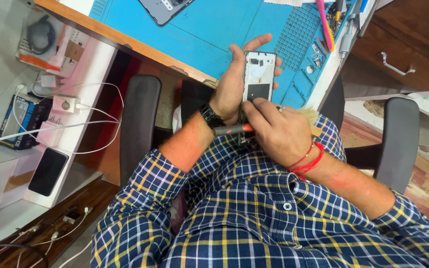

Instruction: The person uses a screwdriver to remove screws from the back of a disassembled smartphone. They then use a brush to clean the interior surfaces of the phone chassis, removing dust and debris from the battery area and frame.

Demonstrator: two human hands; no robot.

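My left hand, with a black watch on its wrist, holds an opened phone frame upright over my lap, its white inner side facing me. My right hand, with a ring and red threads at the wrist, grips a tool with a grey and orange handle and rests against the lower end of the phone. A pale brush tuft sticks out beside the right hand. The tool's tip is hidden behind my fingers.
A blue work mat covers the desk ahead, with another dismantled phone at its far edge and hand tools at the right. Black chair armrests flank me. At the left, a white shelf holds chargers, cables and a dark phone. Wooden drawers stand at the right.
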